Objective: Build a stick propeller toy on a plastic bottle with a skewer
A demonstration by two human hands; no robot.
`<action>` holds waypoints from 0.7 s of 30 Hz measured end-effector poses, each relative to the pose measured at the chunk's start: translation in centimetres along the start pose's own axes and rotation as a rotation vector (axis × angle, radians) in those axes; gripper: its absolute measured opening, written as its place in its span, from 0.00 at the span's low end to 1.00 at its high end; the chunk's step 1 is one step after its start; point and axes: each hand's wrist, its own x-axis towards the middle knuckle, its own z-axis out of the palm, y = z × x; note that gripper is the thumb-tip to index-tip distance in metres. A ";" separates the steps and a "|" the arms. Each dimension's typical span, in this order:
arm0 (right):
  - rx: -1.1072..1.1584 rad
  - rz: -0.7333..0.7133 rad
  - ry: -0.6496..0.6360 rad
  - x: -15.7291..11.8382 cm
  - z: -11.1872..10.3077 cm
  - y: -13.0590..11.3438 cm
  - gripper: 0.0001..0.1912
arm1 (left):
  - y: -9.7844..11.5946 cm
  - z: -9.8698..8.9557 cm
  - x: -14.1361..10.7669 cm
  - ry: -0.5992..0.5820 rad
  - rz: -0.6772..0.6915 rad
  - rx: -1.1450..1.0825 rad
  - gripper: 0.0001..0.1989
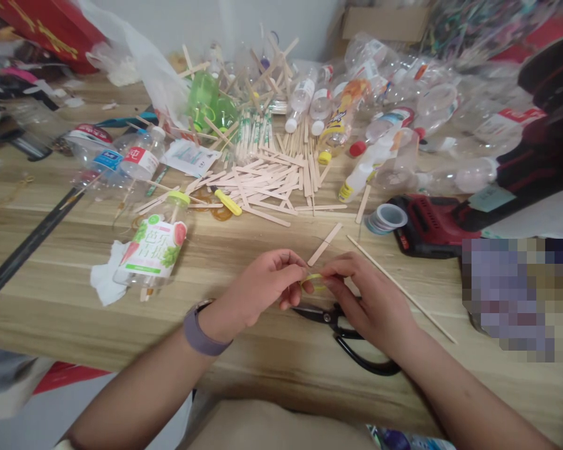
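A small yellow rubber band (pixel 314 277) is stretched between my two hands above the table. My left hand (pixel 268 278), with a watch on its wrist, pinches one side of it between thumb and fingers. The other side is gripped by the thumb and forefinger of my right hand (pixel 373 297). Black-handled scissors (pixel 363 362) lie on the table beneath, partly covered by my right hand. Just beyond my fingertips rests a flat wooden stick (pixel 326 242) with a thin dark strand across it. A long wooden skewer (pixel 403 289) lies to the right, passing behind my right hand.
Left stands a tilted labelled plastic bottle (pixel 152 244) by a white tissue (pixel 107 275). A pile of wooden sticks (pixel 267 181) and a yellow-handled tool (pixel 228 202) lie ahead. Rightward are a tape roll (pixel 387 219), a red-black power tool (pixel 431 222) and several empty bottles (pixel 403 156).
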 end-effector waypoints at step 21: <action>0.059 -0.030 0.011 -0.2 0.0 -0.5 0.10 | 0.5 0.0 -0.3 -0.030 -0.075 -0.050 0.06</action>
